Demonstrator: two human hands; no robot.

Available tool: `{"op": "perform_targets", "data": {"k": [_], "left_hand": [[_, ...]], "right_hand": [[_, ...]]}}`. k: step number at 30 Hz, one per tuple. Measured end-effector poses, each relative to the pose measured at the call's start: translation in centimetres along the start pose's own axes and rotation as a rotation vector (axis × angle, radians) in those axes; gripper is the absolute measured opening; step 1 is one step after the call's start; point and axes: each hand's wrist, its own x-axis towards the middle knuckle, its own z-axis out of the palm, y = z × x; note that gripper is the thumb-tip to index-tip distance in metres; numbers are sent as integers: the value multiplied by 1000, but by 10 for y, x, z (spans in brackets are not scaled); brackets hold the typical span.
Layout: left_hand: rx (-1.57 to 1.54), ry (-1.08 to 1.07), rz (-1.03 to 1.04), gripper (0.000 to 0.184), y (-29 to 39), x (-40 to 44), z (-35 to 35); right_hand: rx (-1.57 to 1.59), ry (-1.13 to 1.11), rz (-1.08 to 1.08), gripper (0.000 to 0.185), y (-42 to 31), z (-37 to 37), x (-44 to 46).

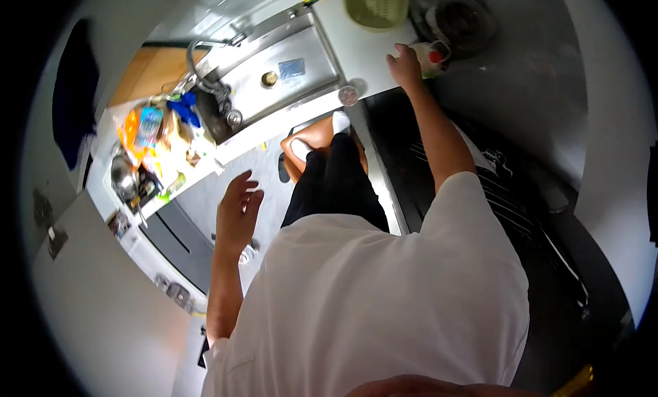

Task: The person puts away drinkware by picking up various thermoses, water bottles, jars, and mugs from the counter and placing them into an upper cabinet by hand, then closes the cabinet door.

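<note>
My right hand [406, 66] reaches over the counter at the upper right, beside a container with a red cap [436, 56]. Its fingers are partly curled, and whether they touch the container cannot be made out. My left hand [238, 208] hangs in the air over the floor, fingers apart and holding nothing. A green basket [377, 6] stands on the white counter [343, 37] above my right hand. Near the counter's front edge is a small round glass [348, 95].
A steel sink [301, 44] with a faucet [192, 57] lies ahead. Left of it, packages [149, 126], blue cloth [184, 109] and a metal pot [125, 177] crowd the counter. A large clear bowl [466, 23] stands at the upper right, above a black surface [404, 150].
</note>
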Motion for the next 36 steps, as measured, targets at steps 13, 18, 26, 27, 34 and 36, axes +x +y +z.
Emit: {"op": "perform_targets", "data": {"k": [13,18,26,27,34,36], "left_hand": [[91,26,62,41,-71,29,12],[148,59,-11,37,-116,42,13],[140,79,-141,34,-183,56,6],[79,96,-128,36,-194,55,3],[144,-42,-86,39,-147,64,0],[194,-72,-85,39,-129,71,-1]], "right_hand": [[215,-6,123,98,-101,158,143],[199,83,332,117,-153,171,224],[235,208,470,60,-132,253,296],[234,188,453,58,-134,239,280],[1021,302,351,59,-71,166,230],[915,407,360,59,-33,142,210]]}}
